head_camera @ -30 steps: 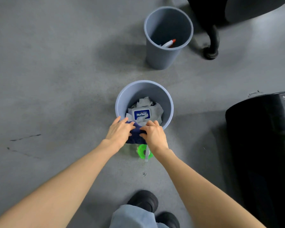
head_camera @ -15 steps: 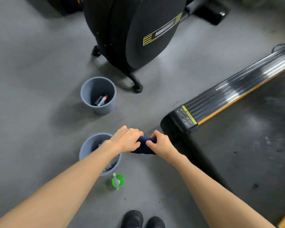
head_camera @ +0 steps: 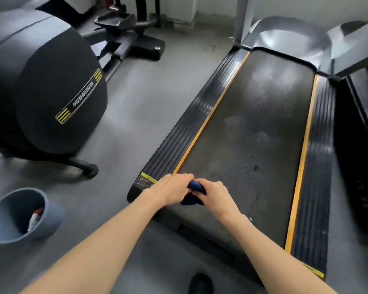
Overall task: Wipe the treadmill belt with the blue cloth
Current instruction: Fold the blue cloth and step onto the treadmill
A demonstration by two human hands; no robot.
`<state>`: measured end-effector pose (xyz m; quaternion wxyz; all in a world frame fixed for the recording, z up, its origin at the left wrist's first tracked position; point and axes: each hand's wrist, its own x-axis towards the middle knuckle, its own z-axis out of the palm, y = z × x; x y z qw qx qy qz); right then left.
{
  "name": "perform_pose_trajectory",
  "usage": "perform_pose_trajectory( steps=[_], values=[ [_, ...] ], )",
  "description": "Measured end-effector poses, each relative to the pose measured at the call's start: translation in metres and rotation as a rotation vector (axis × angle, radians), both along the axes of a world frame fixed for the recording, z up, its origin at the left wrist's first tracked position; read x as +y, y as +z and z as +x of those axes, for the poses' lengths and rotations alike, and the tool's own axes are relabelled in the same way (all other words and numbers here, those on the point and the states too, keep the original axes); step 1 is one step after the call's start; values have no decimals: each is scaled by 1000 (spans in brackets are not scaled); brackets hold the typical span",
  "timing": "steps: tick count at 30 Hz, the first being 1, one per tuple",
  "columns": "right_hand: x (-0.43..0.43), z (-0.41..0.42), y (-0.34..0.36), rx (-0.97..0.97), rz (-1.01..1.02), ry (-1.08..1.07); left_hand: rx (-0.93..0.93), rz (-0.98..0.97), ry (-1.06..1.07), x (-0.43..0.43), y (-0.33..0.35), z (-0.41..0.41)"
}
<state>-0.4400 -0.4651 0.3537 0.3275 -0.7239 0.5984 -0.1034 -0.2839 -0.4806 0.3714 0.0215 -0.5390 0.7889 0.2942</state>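
A dark blue cloth (head_camera: 194, 190) is bunched between my two hands, above the near left end of the treadmill. My left hand (head_camera: 172, 188) grips its left side and my right hand (head_camera: 215, 194) grips its right side. Most of the cloth is hidden by my fingers. The treadmill belt (head_camera: 253, 134) is dark grey with pale smudges and a few dark specks, and it runs away from me between two yellow-edged black side rails (head_camera: 189, 128).
A black exercise machine (head_camera: 47, 92) stands on the grey floor to the left of the treadmill. A grey bin (head_camera: 15, 215) holding items sits at the lower left. My shoe (head_camera: 200, 283) shows at the bottom. Another machine's edge (head_camera: 361, 115) lies on the right.
Both hands lifted the blue cloth out of the near bin and carried it right and forward over the treadmill's end. My view swung from the bins to the treadmill belt.
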Motion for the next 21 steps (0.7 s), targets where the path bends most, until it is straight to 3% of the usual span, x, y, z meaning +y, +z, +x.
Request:
perform_pose_trajectory(
  steps=[3,7,14,21],
  values=[
    [-33,-62,20,22,2,-132,15,23,-70,-47,19,-65],
    [-74,-123,60,109,-20,-158,-78,-166,-252,-95,63,-128],
    [-149,-185,133,97,-86,-227,-117,-218,-302,-182,133,-194],
    [-254,-218,182,40,-142,-259,-243,-303,-482,-305,198,-228]
  ],
)
